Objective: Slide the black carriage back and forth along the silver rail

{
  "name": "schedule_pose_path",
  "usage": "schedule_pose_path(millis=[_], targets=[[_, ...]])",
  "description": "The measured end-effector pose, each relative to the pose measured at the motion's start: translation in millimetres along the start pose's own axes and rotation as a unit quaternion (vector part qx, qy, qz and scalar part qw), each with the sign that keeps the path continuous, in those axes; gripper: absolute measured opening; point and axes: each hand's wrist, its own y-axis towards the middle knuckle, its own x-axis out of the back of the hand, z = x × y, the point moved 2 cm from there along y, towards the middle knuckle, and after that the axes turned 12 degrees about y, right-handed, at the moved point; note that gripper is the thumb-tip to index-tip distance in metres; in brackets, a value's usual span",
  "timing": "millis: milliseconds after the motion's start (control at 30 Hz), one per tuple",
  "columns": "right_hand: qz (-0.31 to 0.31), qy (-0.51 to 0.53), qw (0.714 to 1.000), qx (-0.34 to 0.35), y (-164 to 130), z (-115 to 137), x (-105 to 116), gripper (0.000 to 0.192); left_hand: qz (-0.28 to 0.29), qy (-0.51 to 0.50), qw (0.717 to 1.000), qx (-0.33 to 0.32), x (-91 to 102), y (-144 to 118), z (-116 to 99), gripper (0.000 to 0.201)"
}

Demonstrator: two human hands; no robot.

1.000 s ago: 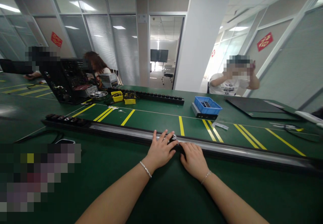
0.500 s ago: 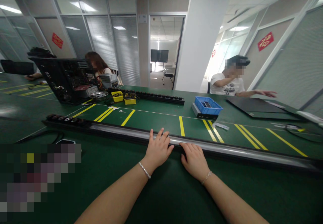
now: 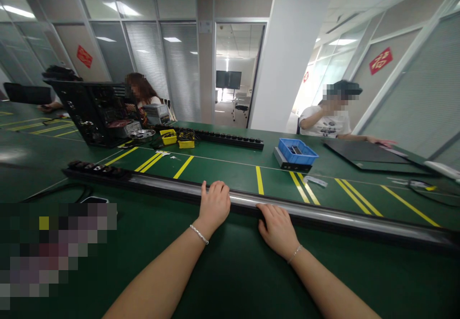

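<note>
A long dark power strip (image 3: 172,188) with a shiny grey top face lies across the green table, black sockets grouped at its left end. My left hand (image 3: 214,205) is over its middle, fingers bent across the top and the little finger slightly apart; the fingertips are partly hidden. To the right, my right hand (image 3: 276,224) grips the near edge, with curled fingers on the top face and the thumb low on the near side. The strip's right end fades into dark blur at the picture's edge.
Beyond the strip stand a blue bin (image 3: 297,151) on a grey box, yellow trays (image 3: 168,137), a second socket strip (image 3: 230,139) and an open computer case (image 3: 93,113). A co-worker (image 3: 325,120) sits at a dark panel (image 3: 373,155). Black cables (image 3: 57,190) lie at the left.
My left hand has slid left along the strip and its fingers have drawn together and bent. My right hand stays put. The co-worker's hand at right has lowered onto the dark panel.
</note>
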Motion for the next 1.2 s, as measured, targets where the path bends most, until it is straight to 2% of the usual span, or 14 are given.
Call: schedule_pose_path(millis=[200, 333, 567, 833, 967, 1200], targets=[[0.001, 0.000, 1.000, -0.002, 0, 0, 0, 0.035, 0.031, -0.031, 0.997, 0.056, -4.2, 3, 13, 0.020], [-0.003, -0.003, 1.000, 0.001, 0, -2, -1, 0.036, 0.057, -0.027, 0.991, 0.122, -9.1, 7, 32, 0.024], [-0.001, 0.002, 1.000, -0.001, 0, 0, 0, 0.036, 0.069, -0.014, 0.980, 0.187, -13.8, 11, 66, 0.029], [-0.006, -0.008, 1.000, 0.003, 1, -1, -1, 0.035, 0.048, 0.009, 0.977, 0.208, -10.8, 11, 82, 0.030], [-0.005, -0.005, 1.000, 0.001, 1, -1, 0, 0.035, 0.060, 0.030, 0.973, 0.220, -9.0, 12, 89, 0.029], [-0.004, -0.003, 1.000, 0.004, 1, 0, 0, 0.035, 0.090, 0.068, 0.953, 0.282, -6.5, 11, 118, 0.031]])
